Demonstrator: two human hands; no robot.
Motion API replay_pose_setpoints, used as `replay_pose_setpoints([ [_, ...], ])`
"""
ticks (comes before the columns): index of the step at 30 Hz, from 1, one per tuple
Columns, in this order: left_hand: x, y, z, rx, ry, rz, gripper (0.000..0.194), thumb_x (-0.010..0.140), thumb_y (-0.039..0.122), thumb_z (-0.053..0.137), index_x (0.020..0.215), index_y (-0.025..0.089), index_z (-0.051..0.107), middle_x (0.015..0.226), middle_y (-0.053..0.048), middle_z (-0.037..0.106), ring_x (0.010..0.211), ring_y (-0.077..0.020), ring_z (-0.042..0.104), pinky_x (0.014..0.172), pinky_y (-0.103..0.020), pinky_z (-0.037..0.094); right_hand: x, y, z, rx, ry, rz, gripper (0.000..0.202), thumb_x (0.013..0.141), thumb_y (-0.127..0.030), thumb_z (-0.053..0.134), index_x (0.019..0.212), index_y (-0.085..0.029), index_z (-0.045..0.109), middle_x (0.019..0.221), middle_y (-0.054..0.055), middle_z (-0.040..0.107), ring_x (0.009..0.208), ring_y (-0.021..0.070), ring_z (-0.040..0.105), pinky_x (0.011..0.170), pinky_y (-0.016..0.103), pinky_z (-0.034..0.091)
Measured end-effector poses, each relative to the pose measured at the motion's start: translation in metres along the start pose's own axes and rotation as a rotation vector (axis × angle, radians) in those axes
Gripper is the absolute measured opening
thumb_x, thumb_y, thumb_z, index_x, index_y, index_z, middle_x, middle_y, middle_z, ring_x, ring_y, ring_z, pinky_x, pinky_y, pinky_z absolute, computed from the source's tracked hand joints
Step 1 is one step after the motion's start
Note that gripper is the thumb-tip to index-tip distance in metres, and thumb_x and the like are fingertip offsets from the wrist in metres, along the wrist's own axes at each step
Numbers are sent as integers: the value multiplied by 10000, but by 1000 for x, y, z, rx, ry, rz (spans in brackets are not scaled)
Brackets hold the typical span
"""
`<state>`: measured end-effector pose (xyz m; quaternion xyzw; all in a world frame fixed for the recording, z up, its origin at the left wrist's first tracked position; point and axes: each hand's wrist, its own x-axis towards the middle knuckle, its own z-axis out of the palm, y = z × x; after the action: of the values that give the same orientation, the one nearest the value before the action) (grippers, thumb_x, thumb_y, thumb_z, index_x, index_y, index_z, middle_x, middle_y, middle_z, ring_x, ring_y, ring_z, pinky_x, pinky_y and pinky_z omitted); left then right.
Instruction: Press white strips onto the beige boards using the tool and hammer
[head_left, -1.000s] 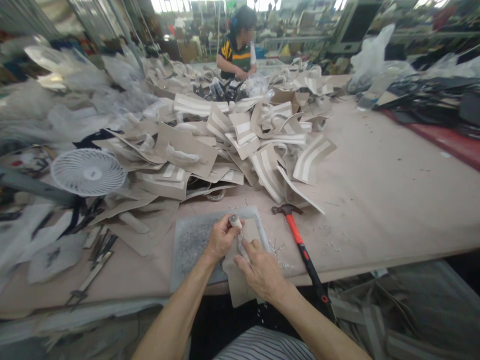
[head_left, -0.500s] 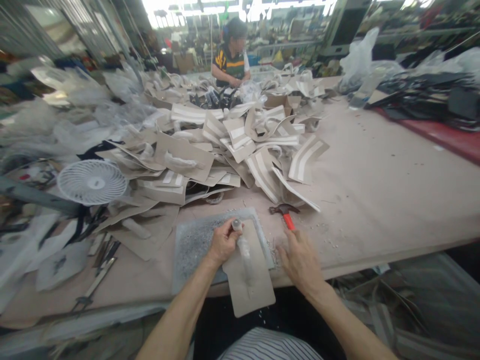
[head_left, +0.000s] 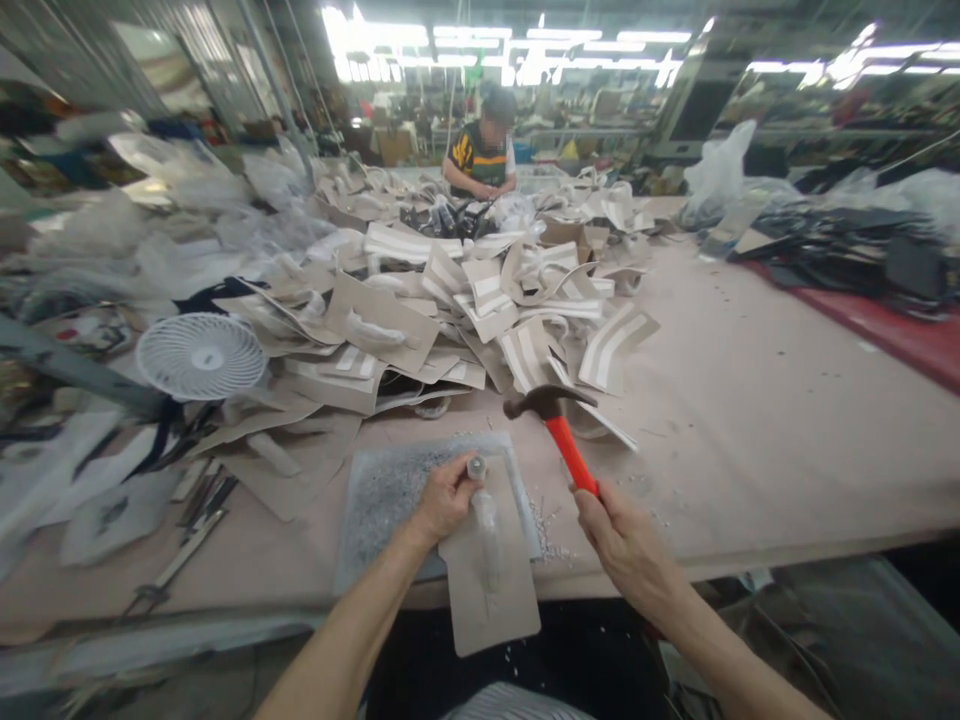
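My left hand (head_left: pixel 444 500) is closed, fingertips pinching a small round metal-topped piece (head_left: pixel 476 467) at the upper end of a plastic-wrapped handle (head_left: pixel 487 530). That handle is fixed along a flat beige panel (head_left: pixel 491 600), which lies partly on a grey, scuffed board (head_left: pixel 375 500) and juts past the table's front edge. My right hand (head_left: pixel 626 535) grips the red handle of a claw hammer (head_left: pixel 574 455). The hammer's dark head is up and to the left, above the table and apart from the round piece.
A heap of beige panels with white strips (head_left: pixel 409 320) spreads behind the board. On the left are a white fan (head_left: pixel 201 356) and several long tools (head_left: pixel 191 550). Small bits (head_left: pixel 551 540) litter the table. Across it, a person (head_left: pixel 484 150) works with their hands.
My right hand has taken up the hammer from near the table and lifted it, its head now nearer. My left hand keeps its pinch on the round piece. The view has tilted slightly up.
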<state>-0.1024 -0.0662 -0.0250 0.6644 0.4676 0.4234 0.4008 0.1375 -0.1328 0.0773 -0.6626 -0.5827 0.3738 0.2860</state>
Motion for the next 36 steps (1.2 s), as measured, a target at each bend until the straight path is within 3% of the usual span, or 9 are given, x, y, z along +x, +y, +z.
replay_pose_setpoints([
  [3,0,1,-1,-6,-7,-1,172,854,252,572,963,173,680,833,-18,669,787,-178,606,754,-276,450,-1,-8,-3,-381,78,-307,332,944,-472,358,754,-219,457,549,-23,461,461,103,350,499,264,192],
  [7,0,1,-1,3,-24,-17,177,850,252,569,967,179,680,801,-14,664,741,-176,591,715,-275,438,1,-28,-22,-555,-26,-408,295,958,-400,394,738,-217,464,525,-31,476,415,87,304,485,272,143],
  [12,1,1,-1,-7,-13,-16,163,833,240,576,943,183,681,862,-23,692,811,-188,618,767,-280,453,-5,-60,-32,-268,510,-482,280,988,-442,392,849,-223,498,573,-32,493,471,108,444,495,243,316],
  [13,1,0,-2,-11,-7,-17,166,827,238,579,943,182,685,854,-22,691,805,-187,617,764,-279,455,-6,-58,-28,-260,531,-493,285,989,-444,385,855,-220,501,581,-23,507,479,114,456,498,246,322],
  [16,0,-1,-1,-1,-13,-23,179,815,224,585,948,176,696,804,-15,678,758,-181,601,733,-277,454,-6,-34,-12,-433,202,-479,336,982,-429,336,752,-223,468,526,-14,503,413,106,369,459,259,217],
  [19,0,-1,0,-6,-28,-34,255,812,219,590,1040,186,700,844,-15,695,780,-186,610,751,-288,461,-3,-3,-4,-610,-102,-305,337,980,-425,331,775,-211,493,547,-1,538,426,110,357,494,275,151],
  [26,-1,-4,2,-62,-9,-56,173,808,251,609,932,177,705,867,-27,700,817,-193,629,756,-281,478,14,55,-3,-658,-92,7,293,984,-394,371,901,-192,566,706,51,628,641,197,579,588,284,335],
  [31,-1,-12,5,-137,3,-100,227,761,285,681,964,188,713,875,-25,713,813,-204,648,753,-294,502,7,40,42,-636,163,-208,448,929,-418,501,1283,-145,532,1252,190,610,1110,303,605,915,427,490],
  [36,4,2,6,-253,121,-166,258,672,247,741,921,188,703,834,-25,712,778,-194,648,753,-296,516,-9,-2,117,-463,-198,-218,604,899,-302,486,1457,-88,399,1079,183,712,941,296,706,797,407,545],
])
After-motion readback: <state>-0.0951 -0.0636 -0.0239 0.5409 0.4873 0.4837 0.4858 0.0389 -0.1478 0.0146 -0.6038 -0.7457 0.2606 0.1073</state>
